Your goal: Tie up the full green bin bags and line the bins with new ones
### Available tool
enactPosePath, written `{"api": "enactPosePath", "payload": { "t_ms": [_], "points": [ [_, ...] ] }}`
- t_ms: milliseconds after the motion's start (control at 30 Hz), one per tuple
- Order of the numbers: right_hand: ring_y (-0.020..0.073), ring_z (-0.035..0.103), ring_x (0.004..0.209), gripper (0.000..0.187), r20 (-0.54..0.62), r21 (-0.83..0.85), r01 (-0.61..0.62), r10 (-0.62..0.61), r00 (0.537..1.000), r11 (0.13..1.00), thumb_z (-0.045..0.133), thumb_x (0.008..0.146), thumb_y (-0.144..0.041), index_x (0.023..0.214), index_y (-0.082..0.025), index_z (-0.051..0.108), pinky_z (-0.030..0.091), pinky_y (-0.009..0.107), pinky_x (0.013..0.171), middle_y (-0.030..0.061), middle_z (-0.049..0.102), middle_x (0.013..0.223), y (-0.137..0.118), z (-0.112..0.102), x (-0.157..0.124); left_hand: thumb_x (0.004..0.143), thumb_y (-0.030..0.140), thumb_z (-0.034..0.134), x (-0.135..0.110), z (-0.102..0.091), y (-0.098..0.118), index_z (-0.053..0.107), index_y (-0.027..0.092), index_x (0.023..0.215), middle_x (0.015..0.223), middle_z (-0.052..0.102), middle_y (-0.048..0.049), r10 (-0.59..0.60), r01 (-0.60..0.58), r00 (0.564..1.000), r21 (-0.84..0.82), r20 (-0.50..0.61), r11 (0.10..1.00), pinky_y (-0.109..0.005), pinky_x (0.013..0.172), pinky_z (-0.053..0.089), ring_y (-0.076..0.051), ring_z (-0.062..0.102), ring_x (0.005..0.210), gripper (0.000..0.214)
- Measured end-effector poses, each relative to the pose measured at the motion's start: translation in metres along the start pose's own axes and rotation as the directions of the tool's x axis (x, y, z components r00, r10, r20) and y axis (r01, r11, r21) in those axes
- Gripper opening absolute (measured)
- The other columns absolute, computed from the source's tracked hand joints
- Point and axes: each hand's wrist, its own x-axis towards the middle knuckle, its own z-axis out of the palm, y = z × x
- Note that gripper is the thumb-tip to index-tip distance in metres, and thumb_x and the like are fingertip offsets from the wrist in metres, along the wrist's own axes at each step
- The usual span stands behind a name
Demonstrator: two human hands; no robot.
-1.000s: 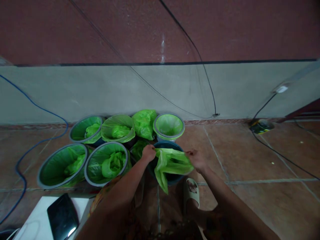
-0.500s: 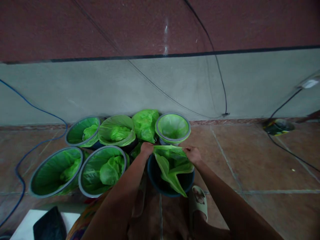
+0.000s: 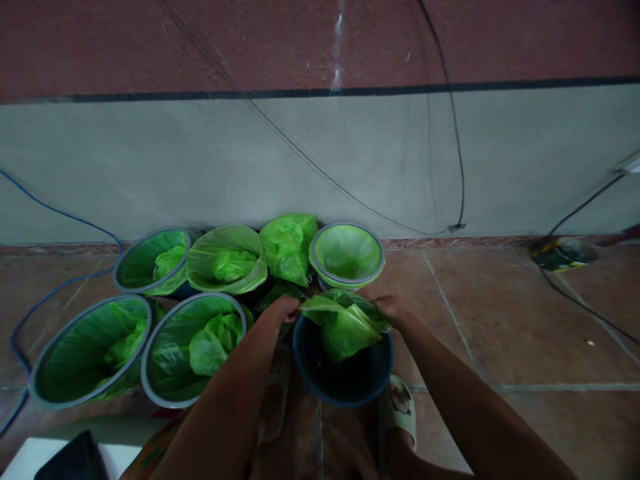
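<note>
A green plastic bag (image 3: 350, 330) is stretched between my two hands, its lower part hanging into a dark blue bucket (image 3: 345, 393) that stands between my feet. My left hand (image 3: 284, 311) is closed on the bag's left edge, beside the bucket's rim. My right hand (image 3: 393, 311) grips the right edge; its fingertips are partly hidden by the plastic. Just behind the bucket stands a grey-rimmed bin (image 3: 375, 275) with a green liner folded over it.
Several lined bins, such as the front-left one (image 3: 50, 393), stand to the left with bunched green plastic inside. A full green bag (image 3: 287, 247) leans by the wall. A blue hose (image 3: 37, 307) lies far left; a black cable (image 3: 575, 300) crosses the floor at right.
The bag has folded and sunk from a flat stretched edge into the bucket, its loose corner no longer over the front rim. Both hands keep their grip. The view has shifted slightly.
</note>
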Motion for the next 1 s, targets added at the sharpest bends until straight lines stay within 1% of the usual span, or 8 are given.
{"api": "enactPosePath", "payload": {
  "t_ms": [267,400,467,533,600,667,867,1000],
  "points": [
    [0.0181,0.066,0.068,0.035,-0.015,0.117,-0.066,0.068,0.998,0.991,0.055,0.084,-0.044,0.085,-0.013,0.071,0.048,0.024,0.055,0.0085,0.073,0.076,0.019,-0.016,-0.048,0.082,0.019,0.054,-0.034,-0.024,-0.010,0.062,0.016,0.086,0.074,0.067,-0.0014,0.027,-0.033,0.995,0.058,0.094,0.998,-0.023,0.065,0.054,-0.011,0.065,0.067,0.009],
    [0.0208,0.067,0.079,0.039,-0.149,0.080,-0.061,0.073,0.986,0.995,0.052,0.085,-0.037,0.110,-0.010,0.066,0.051,0.027,0.065,0.0131,0.073,0.092,0.024,-0.017,-0.067,0.082,0.019,0.051,-0.047,-0.026,-0.014,0.060,0.016,0.114,0.108,0.069,-0.0088,0.120,-0.115,0.992,0.118,-0.038,0.986,-0.028,0.077,0.054,-0.019,0.067,0.096,0.033],
    [0.0221,0.067,0.088,0.038,-0.282,-0.059,-0.009,-0.008,0.959,0.998,0.051,0.084,-0.026,0.117,-0.011,0.064,0.051,0.030,0.075,0.0146,0.071,0.103,0.022,-0.015,-0.078,0.078,0.012,0.051,-0.052,-0.023,-0.015,0.055,0.016,0.126,0.126,0.063,-0.0115,0.271,-0.237,0.950,0.209,-0.157,0.949,-0.031,0.090,0.051,-0.021,0.062,0.111,0.048],
    [0.0217,0.065,0.094,0.041,-0.332,-0.238,0.095,-0.173,0.927,0.967,0.048,0.079,-0.015,0.117,-0.015,0.064,0.050,0.030,0.083,0.0135,0.068,0.115,0.018,-0.011,-0.092,0.072,0.005,0.051,-0.058,-0.017,-0.013,0.054,0.016,0.130,0.136,0.056,-0.0117,0.526,-0.424,0.824,0.387,-0.209,0.819,-0.033,0.104,0.044,-0.022,0.054,0.124,0.058],
    [0.0220,0.063,0.103,0.049,-0.268,-0.377,0.227,-0.341,0.901,0.898,0.048,0.073,-0.008,0.119,-0.017,0.064,0.048,0.030,0.091,0.0121,0.063,0.125,0.014,-0.005,-0.104,0.067,0.004,0.052,-0.067,-0.008,-0.008,0.054,0.017,0.131,0.141,0.053,-0.0100,0.738,-0.566,0.663,0.559,-0.129,0.606,-0.035,0.111,0.037,-0.023,0.047,0.130,0.065],
    [0.0250,0.057,0.114,0.056,-0.171,-0.491,0.327,-0.457,0.873,0.807,0.051,0.069,-0.006,0.123,-0.016,0.062,0.044,0.031,0.099,0.0132,0.059,0.131,0.009,0.001,-0.112,0.066,0.006,0.055,-0.076,0.003,-0.002,0.053,0.020,0.133,0.141,0.053,-0.0079,0.809,-0.619,0.588,0.644,0.001,0.449,-0.039,0.112,0.035,-0.024,0.046,0.130,0.069],
    [0.0215,0.061,0.101,0.030,-0.019,-0.619,0.295,-0.390,0.921,0.728,0.046,0.086,-0.018,0.105,-0.017,0.069,0.046,0.030,0.088,0.0139,0.058,0.126,0.011,0.003,-0.112,0.083,0.016,0.049,-0.098,0.017,0.002,0.070,0.023,0.100,0.110,0.070,-0.0060,0.752,-0.600,0.625,0.744,0.207,0.294,-0.048,0.106,0.034,-0.025,0.056,0.113,0.028],
    [0.0200,0.059,0.104,0.025,0.052,-0.465,0.456,-0.491,0.870,0.759,0.045,0.085,-0.016,0.083,-0.018,0.070,0.045,0.030,0.091,0.0090,0.066,0.108,0.029,-0.020,-0.115,0.079,0.009,0.047,-0.108,-0.005,-0.021,0.070,0.023,0.087,0.100,0.070,-0.0045,0.703,-0.646,0.614,0.740,0.358,0.187,-0.051,0.109,0.027,-0.023,0.057,0.109,0.028]
  ]
}}
